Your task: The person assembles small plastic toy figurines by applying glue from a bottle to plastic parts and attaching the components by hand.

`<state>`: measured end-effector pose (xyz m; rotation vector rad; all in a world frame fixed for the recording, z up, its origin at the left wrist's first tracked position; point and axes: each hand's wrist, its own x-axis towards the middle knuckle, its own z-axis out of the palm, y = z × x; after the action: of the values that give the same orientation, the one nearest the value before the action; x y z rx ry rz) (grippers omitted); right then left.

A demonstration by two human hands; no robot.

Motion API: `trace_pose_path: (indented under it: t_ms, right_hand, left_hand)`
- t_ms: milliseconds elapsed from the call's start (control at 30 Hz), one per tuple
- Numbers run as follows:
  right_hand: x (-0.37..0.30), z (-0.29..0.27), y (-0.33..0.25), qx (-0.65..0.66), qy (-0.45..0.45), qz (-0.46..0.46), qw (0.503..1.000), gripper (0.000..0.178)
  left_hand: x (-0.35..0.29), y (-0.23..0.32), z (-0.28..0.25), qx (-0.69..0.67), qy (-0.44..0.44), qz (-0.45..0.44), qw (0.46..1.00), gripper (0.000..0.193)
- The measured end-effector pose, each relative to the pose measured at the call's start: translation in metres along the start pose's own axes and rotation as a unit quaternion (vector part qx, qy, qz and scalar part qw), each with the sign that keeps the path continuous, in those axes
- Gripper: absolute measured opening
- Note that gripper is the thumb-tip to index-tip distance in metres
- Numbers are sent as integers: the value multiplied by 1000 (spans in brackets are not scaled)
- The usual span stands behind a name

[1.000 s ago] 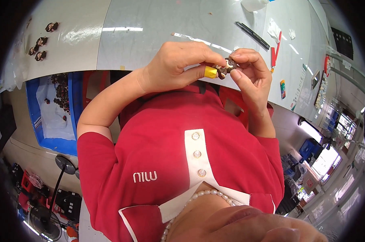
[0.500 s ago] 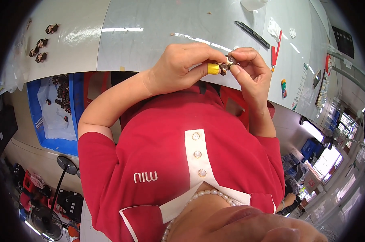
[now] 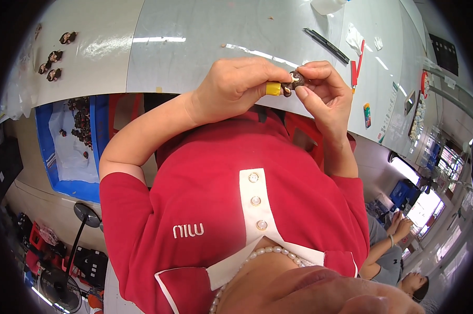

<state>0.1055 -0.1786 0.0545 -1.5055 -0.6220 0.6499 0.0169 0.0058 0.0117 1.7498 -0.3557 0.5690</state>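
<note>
Near the table's front edge, both hands hold one small dark-brown figurine (image 3: 297, 79) with cream-coloured details. My left hand (image 3: 239, 78) pinches its left side between thumb and fingers. A yellow wrap (image 3: 273, 88) covers the tip of my left thumb. My right hand (image 3: 328, 91) grips the other side with the thumb below and the fingers above. Fingertips hide part of the figurine, so its finer shape cannot be made out.
Several similar figurines (image 3: 54, 75) lie on the table at the far left. A blue crate (image 3: 74, 191) below holds more. To the right are a black pen (image 3: 326, 45), a red tool (image 3: 354, 72) and a green lighter-like object (image 3: 367, 115). A co-worker (image 3: 385, 251) is at the lower right.
The figurine has turned slightly between my fingers, showing more of its rounded brown side. Both hands keep their grip. At the lower right, the co-worker has come further into view.
</note>
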Motion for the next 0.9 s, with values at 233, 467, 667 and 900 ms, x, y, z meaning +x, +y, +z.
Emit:
trace_pose_path:
  t_ms: [233,467,667,900]
  right_hand:
    - [0,1,0,-14,11,-9,1000,25]
    - [2,0,-2,-25,17,-6,1000,25]
    - [2,-1,-2,-32,18,-11,999,25]
    - [0,-1,0,-36,20,-12,999,24]
  left_hand:
    - [1,-2,3,21,10,21,1000,30]
    - [3,-2,3,20,9,22,1000,28]
    - [3,-4,5,20,15,23,999,27]
    - [2,-3,6,22,13,20,999,27]
